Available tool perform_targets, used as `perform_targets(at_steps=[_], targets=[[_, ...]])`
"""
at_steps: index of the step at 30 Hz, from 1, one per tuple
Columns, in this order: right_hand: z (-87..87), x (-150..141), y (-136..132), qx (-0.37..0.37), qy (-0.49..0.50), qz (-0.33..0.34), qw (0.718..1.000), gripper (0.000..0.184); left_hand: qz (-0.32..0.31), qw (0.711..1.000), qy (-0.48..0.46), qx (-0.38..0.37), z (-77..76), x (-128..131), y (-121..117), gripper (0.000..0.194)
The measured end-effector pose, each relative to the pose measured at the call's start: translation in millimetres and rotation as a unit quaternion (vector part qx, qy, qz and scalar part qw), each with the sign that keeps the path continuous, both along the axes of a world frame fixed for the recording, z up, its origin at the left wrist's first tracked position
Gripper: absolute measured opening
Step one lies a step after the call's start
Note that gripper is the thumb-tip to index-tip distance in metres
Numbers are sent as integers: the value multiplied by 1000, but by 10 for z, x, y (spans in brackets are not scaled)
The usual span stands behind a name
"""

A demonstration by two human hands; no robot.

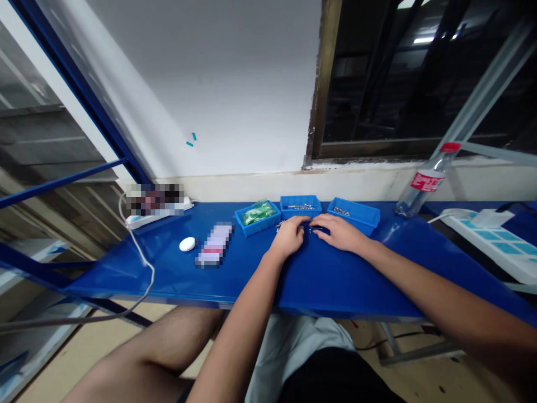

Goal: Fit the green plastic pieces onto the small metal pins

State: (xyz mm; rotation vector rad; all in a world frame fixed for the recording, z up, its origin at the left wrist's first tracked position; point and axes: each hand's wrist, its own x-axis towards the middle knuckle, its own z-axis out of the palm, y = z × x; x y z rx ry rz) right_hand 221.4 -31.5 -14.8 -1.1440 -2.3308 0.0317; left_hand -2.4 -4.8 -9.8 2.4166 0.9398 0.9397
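Observation:
Both my hands are over the blue table, close together in front of the small blue bins. My left hand (pixel 289 235) has its fingers bent inward with the thumb near them; whatever it holds is too small to make out. Small metal pieces (pixel 278 226) lie beside it. My right hand (pixel 338 230) rests low, its fingers stretched toward the left hand and the thumb apart. Tiny metal parts (pixel 311 230) show near its fingertips. Behind the hands, the middle bin (pixel 300 212) contains thin metal parts, and the right bin (pixel 356 215) has small metal pieces in it.
The left bin (pixel 258 228) holds green plastic packets. A phone (pixel 215 245) and a white round case (pixel 187 244) lie left on the blue table (pixel 168 274). A bottle with a red cap (pixel 428 182) stands back right, near a power strip (pixel 495 240). A cable (pixel 149 274) hangs across the left edge.

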Motion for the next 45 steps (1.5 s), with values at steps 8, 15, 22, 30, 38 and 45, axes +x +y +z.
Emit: perform_targets(at_steps=[8,15,22,30,38,45], targets=[[18,-59,50,-5,-28,-1,1000,26,58,996,-71,-12,23,-4,27,45],[29,-77,17,1,-22,-29,999,31,68,996,-49,4,46,-16,-6,44],[109,-138,-33,44,87,-69,993,36,38,999,7,29,111,6,-124,41],[33,-143,-45,3,49,-33,998,32,57,998,21,29,49,16,-96,46],[24,-163,-46,10,31,-5,999,26,151,982,-112,-21,223,-139,-45,44],[246,-113,-154,-99,62,-25,993,33,139,989,42,37,376,-523,-164,26]])
